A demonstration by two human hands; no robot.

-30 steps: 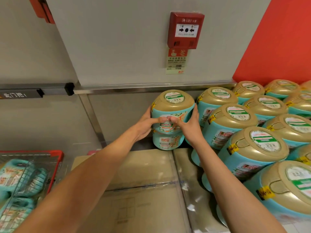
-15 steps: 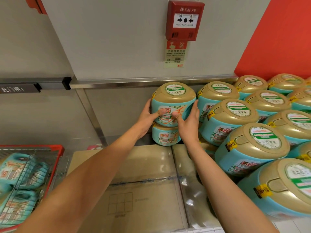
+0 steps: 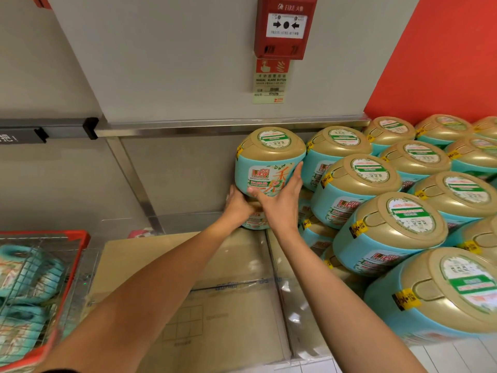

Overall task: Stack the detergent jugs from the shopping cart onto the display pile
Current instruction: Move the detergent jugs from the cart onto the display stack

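A teal detergent jug (image 3: 265, 160) with a gold lid stands against the wall at the left end of the display pile (image 3: 403, 211), on top of another jug (image 3: 254, 222). My right hand (image 3: 279, 203) presses flat on its front and right side. At the jug's lower left edge, where it meets the jug beneath, my left hand (image 3: 238, 204) grips it. More teal jugs (image 3: 24, 281) lie in the red wire shopping cart (image 3: 78, 246) at the lower left.
A flat cardboard box (image 3: 215, 305) wrapped in plastic lies in front of the pile. A steel ledge (image 3: 215, 127) runs along the wall just above the jug. A red fire alarm box (image 3: 285, 26) hangs higher up. A red wall panel stands at the right.
My left hand has slid down from the jug's side to its lower left edge. My right hand has spread flat over the front. The jug's label now faces me more.
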